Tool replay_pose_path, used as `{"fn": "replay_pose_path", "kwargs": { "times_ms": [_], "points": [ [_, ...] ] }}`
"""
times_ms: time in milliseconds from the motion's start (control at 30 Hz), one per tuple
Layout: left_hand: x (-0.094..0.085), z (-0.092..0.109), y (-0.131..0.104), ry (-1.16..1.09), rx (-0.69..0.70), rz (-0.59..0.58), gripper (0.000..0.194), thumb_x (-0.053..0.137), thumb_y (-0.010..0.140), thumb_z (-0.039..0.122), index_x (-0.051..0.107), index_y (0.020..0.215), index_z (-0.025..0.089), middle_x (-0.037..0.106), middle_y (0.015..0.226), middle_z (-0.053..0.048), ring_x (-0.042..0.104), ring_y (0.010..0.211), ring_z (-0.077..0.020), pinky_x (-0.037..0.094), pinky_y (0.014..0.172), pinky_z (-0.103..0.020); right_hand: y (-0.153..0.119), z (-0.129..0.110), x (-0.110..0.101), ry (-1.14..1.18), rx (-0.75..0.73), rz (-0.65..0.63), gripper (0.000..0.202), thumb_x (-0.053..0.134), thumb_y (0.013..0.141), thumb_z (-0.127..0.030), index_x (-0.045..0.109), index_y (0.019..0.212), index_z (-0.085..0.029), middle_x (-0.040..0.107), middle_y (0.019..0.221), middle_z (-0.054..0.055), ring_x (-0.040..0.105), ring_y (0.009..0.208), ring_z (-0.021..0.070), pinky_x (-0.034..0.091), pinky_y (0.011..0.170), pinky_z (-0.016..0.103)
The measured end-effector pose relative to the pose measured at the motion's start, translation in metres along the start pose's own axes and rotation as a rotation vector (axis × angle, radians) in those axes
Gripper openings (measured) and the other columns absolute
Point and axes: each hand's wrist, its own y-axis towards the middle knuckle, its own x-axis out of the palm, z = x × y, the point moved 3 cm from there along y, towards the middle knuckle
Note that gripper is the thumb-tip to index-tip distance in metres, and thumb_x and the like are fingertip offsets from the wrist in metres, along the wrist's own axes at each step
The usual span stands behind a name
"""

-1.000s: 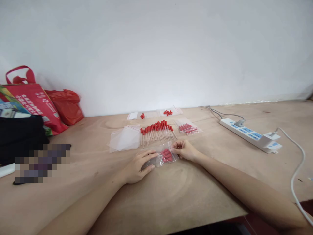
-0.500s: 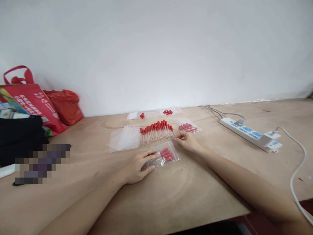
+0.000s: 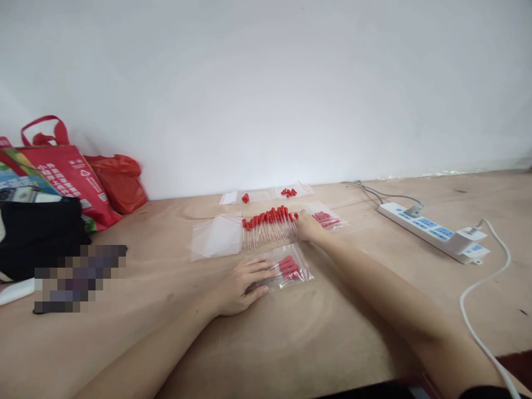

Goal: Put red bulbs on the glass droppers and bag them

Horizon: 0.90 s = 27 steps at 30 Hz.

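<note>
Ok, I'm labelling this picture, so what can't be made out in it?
All head view:
Right hand: fingertips and any grip, hidden behind the hand itself.
Nearest clear bag: its left part, covered by the left hand.
Dark object at left: blurred out by pixel blocks.
Black item: cut off by the left edge.

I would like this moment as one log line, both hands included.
left hand: resting on clear bag | right hand: beside red-topped droppers, grip unclear

**Soft, Bright Light with Smeared Detail**

I get diffuse brightness: the white wall (image 3: 266, 111) is palest low down, greying upward. Soft shadow lies under the right forearm (image 3: 374, 288); glare streaks the nearest zip-lock bag (image 3: 306, 271). Coarse pixels mask a patch (image 3: 78, 280) leftward.
</note>
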Motion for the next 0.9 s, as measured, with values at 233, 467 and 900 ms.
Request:
{"fn": "replay_pose_path", "kwargs": {
  "times_ms": [233, 467, 900],
  "points": [
    [0.0, 0.002, 0.0, 0.008, 0.007, 0.045, 0.037, 0.043, 0.085, 0.025, 0.045, 0.122, 0.031, 0.039, 0.133, -0.003, 0.036, 0.121, -0.0231, 0.032, 0.098, -0.044, -0.041, 0.029, -0.023, 0.536, 0.05, 0.194, 0.063, 0.045, 0.072, -0.016, 0.016, 0.128, -0.012, 0.051, 0.061, -0.002, 0.053, 0.05, 0.0153, 0.044, 0.047, 0.026],
    [0.001, 0.001, -0.001, 0.014, -0.011, 0.043, 0.037, 0.042, 0.085, 0.026, 0.045, 0.122, 0.032, 0.04, 0.131, -0.003, 0.037, 0.12, -0.0228, 0.033, 0.097, -0.044, -0.063, 0.034, -0.002, 1.109, 0.268, 0.22, 0.057, 0.047, 0.067, -0.012, 0.022, 0.117, -0.021, 0.043, 0.056, -0.009, 0.051, 0.042, 0.0114, 0.046, 0.039, 0.024],
    [0.001, 0.001, 0.0, 0.006, -0.016, 0.051, 0.038, 0.042, 0.085, 0.026, 0.044, 0.122, 0.032, 0.039, 0.132, -0.003, 0.038, 0.119, -0.0231, 0.034, 0.097, -0.042, -0.076, 0.007, 0.014, 1.402, 0.22, 0.056, 0.017, 0.044, 0.077, -0.027, 0.031, 0.087, -0.025, 0.054, 0.063, -0.006, 0.059, 0.053, 0.0115, 0.052, 0.059, 0.029]
  ]
}}
